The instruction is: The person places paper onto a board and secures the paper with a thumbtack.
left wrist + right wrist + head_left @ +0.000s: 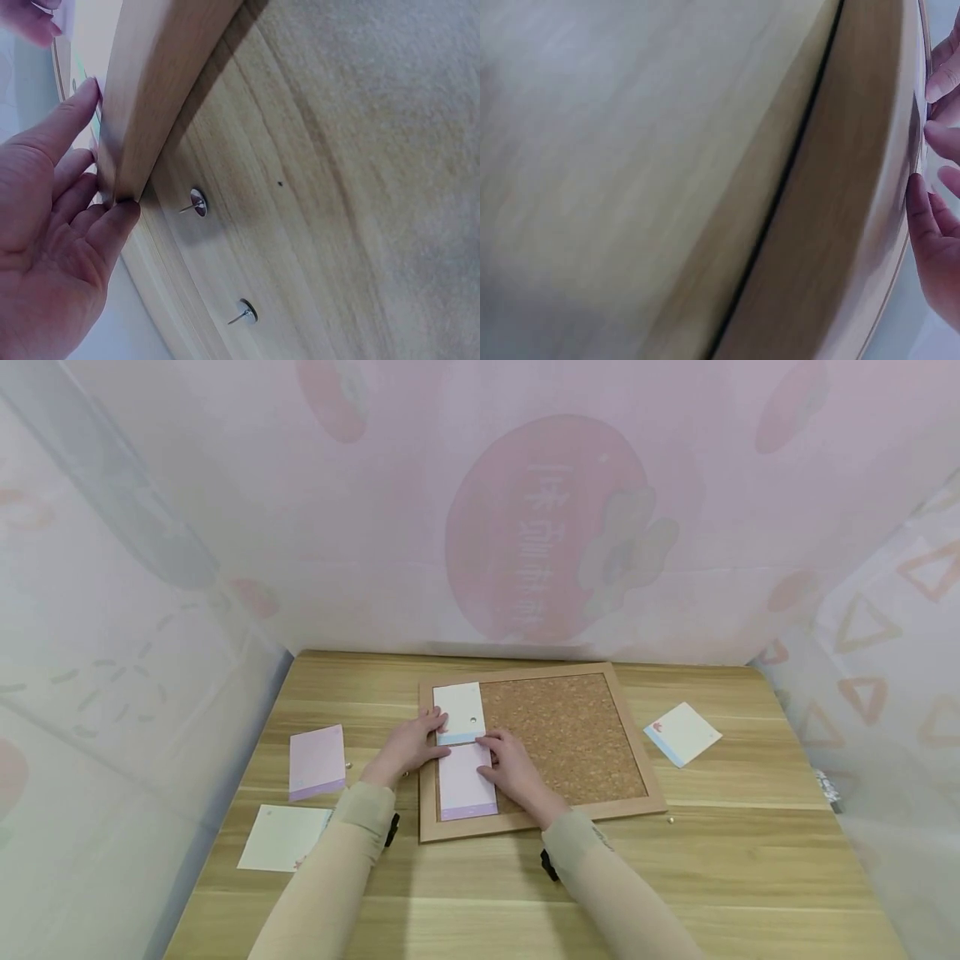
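On the left part of the framed cork board [566,735] lie a white card with a blue band [456,703] and, just below it, a pink card with a purple band [467,781]. A pin head [473,720] shows on the white card. The left hand [408,745] rests at the frame's left side, its fingers on the cards' left edges; in the left wrist view that hand [64,202] touches the frame [142,90]. The right hand [517,768] touches the pink card's upper right edge with extended fingers. The right wrist view shows fingertips [934,217] over the card.
A pink card [317,760] and a white card [281,837] lie on the table left of the board, another white card [684,733] to its right. Two pins [198,202] [247,311] stand point up beside the frame's left side; another pin [671,820] lies near the lower right corner.
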A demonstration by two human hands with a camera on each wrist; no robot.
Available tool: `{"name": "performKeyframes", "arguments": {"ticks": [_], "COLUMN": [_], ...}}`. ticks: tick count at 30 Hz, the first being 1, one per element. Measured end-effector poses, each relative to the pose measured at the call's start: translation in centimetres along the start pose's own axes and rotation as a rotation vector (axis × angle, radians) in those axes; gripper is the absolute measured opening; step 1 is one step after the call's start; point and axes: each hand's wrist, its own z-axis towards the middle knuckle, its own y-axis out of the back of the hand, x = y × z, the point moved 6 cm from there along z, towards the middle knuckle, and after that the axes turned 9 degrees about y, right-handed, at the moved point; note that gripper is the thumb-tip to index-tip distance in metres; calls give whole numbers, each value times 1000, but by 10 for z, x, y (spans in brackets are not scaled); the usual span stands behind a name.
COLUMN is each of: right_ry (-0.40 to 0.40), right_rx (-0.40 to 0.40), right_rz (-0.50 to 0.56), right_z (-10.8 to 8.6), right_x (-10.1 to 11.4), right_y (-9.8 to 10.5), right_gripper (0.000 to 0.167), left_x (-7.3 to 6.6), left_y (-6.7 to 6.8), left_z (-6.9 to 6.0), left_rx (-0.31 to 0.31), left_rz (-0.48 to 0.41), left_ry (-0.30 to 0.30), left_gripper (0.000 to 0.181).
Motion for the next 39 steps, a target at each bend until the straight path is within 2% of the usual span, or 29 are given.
{"name": "performKeyframes", "arguments": {"ticks": [5,9,15,25,39], "right_ry": [96,192,295,291,340], "right_rx": [50,83,84,163,243], "right_rz": [-65,-142,-308,-443,-411], "right_z": [-12,-22,-30,-36,-46], "right_x": [4,7,6,2,4], "right_y": [2,2,0,-8,-6], "right_gripper": [52,49,47,64,68], "left_x": [1,1,1,1,1], "left_y": [-2,-2,-2,0,0], "left_z": [1,2,1,0,-2], "left_rx": [-3,-5,-1,-1,8], "left_rz": [-5,3,-2,0,-27], "left_ry": [-3,-4,-8,-1,6], "left_gripper": [72,72,72,72,71]}}
